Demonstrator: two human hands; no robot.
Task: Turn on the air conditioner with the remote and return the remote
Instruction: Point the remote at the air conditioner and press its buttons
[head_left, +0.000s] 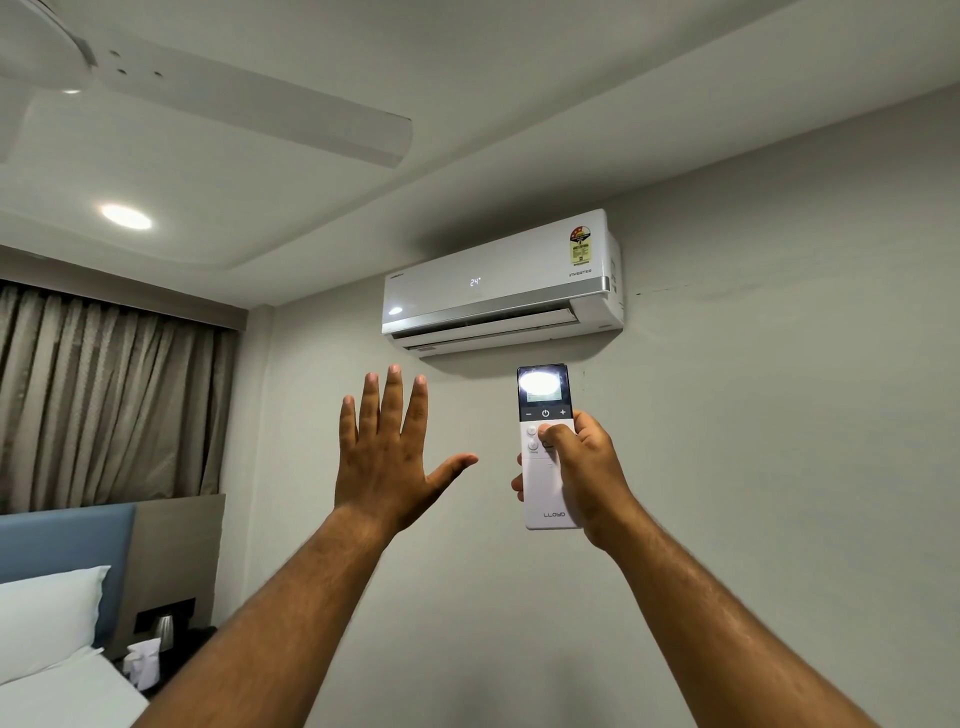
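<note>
A white split air conditioner hangs high on the grey wall. Its front shows "24°" and its lower flap is slightly open. Just below it, my right hand holds a white and black remote upright, pointed at the unit. The remote's small screen is lit and glares, and my thumb rests on the round buttons under the power symbol. My left hand is raised to the left of the remote, palm toward the wall, fingers spread, holding nothing.
A white ceiling fan and a round ceiling light are overhead at the left. Beige curtains hang at the left. Below them are a bed with a white pillow, a blue headboard and a bedside shelf with a kettle.
</note>
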